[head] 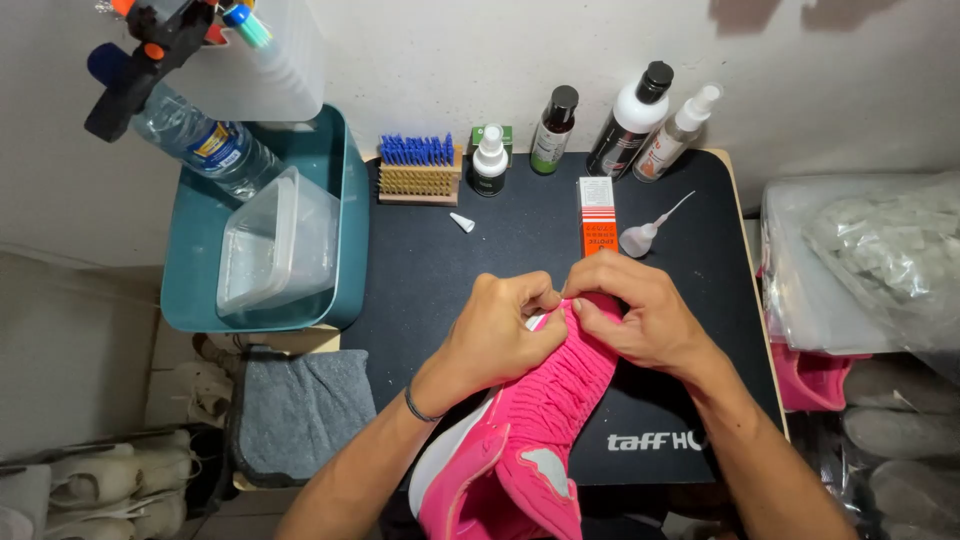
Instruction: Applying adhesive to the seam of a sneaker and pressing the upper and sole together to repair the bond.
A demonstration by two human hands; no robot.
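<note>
Pink knit shoe [520, 440] lies on the black mat [480, 250], its length slanting from the near edge up toward the bottles. Left hand [500, 335] and right hand [640, 315] both pinch its far end, fingers clenched, meeting side by side.

Black table mat [500, 255] — bottles [630, 120], brush [419, 170], orange box [598, 215], small cap [462, 222] on it.

- Open black mat [450, 280] to your left hand's [500, 335] side.
- Ahead, orange box [597, 215] and small dropper bottle [640, 238] crowd your right hand [640, 320].
- Bottles [630, 120] and brush [420, 170] line the back wall.
</note>
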